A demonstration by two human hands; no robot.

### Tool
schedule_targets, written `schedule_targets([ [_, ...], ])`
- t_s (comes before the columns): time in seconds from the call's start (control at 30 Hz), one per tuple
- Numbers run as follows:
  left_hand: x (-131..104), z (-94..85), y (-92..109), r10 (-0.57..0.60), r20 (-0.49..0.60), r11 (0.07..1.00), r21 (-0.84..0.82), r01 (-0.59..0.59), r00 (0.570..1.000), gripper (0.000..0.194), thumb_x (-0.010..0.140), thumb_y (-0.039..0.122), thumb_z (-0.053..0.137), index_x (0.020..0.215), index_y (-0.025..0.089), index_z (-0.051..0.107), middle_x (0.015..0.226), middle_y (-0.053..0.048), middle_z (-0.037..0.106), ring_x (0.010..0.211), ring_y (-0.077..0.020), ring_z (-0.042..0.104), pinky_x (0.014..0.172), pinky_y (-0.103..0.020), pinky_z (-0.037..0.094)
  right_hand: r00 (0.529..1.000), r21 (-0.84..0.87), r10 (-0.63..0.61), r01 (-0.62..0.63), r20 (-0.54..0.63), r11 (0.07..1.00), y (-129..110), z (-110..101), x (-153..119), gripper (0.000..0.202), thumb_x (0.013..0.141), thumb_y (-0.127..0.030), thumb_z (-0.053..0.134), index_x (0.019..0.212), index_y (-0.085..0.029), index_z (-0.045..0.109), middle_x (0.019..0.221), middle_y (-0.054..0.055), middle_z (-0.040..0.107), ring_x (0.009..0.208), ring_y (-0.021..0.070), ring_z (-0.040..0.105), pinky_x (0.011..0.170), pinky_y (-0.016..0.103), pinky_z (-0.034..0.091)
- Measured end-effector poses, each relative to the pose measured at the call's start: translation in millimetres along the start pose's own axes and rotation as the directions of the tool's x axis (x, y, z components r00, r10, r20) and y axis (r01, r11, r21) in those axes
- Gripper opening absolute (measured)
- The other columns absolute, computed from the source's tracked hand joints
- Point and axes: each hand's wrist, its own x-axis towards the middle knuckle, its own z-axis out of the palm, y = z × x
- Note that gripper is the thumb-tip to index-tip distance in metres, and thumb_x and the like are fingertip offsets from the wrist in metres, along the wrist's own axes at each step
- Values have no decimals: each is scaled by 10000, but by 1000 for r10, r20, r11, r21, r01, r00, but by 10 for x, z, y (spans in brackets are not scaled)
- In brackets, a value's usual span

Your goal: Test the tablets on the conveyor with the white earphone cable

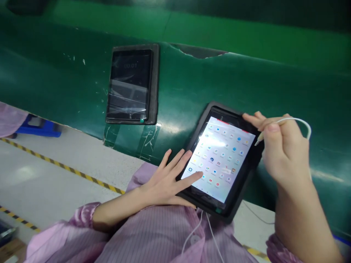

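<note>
A tablet [219, 160] in a dark surround lies tilted at the front edge of the green table, its lit screen filled with app icons. My left hand [171, 179] rests with spread fingers over the tablet's lower left side, one finger touching the screen. Between thumb and fingers of my right hand [282, 146] is a white cable [296, 119], its metal-tipped plug [258, 140] pointing down over the tablet's right edge. Some fingers of that hand lie on the tablet's upper right corner.
Further left on the green table [181, 84], a second tablet [128, 87] with a dim screen showing 00:01 lies on a dark pad [155, 84]. White wires [211, 233] hang in front of my pink striped garment. A blue plastic object [41, 128] stands beyond the table's edge at left.
</note>
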Motion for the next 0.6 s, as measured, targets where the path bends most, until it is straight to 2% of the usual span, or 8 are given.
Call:
schedule_targets([
  [0.07,-2,-10,0,12,9,1000,12,-13,1000,1026,766,689,703,1548,211,242,1552,-318,314,1463,-458,287,1137,-672,237,996,34,-25,28,-83,999,-57,7,-46,373,1046,-503,319,841,-225,461,1154,158,708,1275,279,573,1145,563,283],
  [0.13,-6,-14,-1,10,11,1000,17,-11,1000,974,781,677,698,1529,211,282,1550,-310,325,1462,-451,298,1137,-664,246,977,119,-1,27,-215,993,-105,2,-101,335,1035,-478,372,838,-224,465,1142,151,715,1258,282,587,1169,572,237],
  [0.27,-26,20,-1,-20,-35,1000,-10,20,999,1095,780,690,688,1572,180,131,1558,-324,299,1454,-427,332,1146,-639,252,891,223,119,-20,-438,975,-101,-47,-285,377,959,-576,478,780,-245,452,965,90,729,1116,335,670,1153,630,266],
  [0.33,-38,48,0,-66,-61,998,-20,65,996,1199,755,728,681,1581,158,25,1563,-335,278,1456,-436,320,1147,-645,238,839,280,160,-10,-520,960,-46,-66,-437,391,900,-594,578,742,-250,478,786,36,660,981,342,715,1101,643,361],
  [0.4,-44,65,2,-136,-69,991,-12,135,988,1279,711,787,667,1580,151,-22,1562,-329,288,1466,-450,287,1153,-657,203,809,369,230,-18,-541,929,4,-58,-615,349,862,-542,666,738,-247,527,698,7,568,906,335,724,1022,639,456],
  [0.47,-37,66,10,-173,-76,985,2,173,982,1308,691,830,636,1579,137,-30,1539,-316,352,1469,-444,286,1165,-653,160,805,450,310,-61,-506,891,18,-17,-786,294,861,-482,691,752,-243,559,691,18,562,921,337,715,953,634,508],
  [0.53,-9,56,24,-167,-78,985,18,169,983,1294,714,836,603,1575,113,-40,1507,-302,418,1464,-424,311,1176,-642,130,806,497,382,-128,-452,858,2,40,-914,272,872,-450,685,752,-238,565,715,40,582,976,350,702,879,625,548],
  [0.6,54,54,48,-156,-84,986,43,160,984,1261,745,825,581,1571,95,-32,1495,-296,439,1459,-418,326,1178,-642,120,791,520,412,-141,-453,842,-5,81,-989,308,855,-481,690,729,-234,557,693,28,546,958,362,702,751,597,589],
])
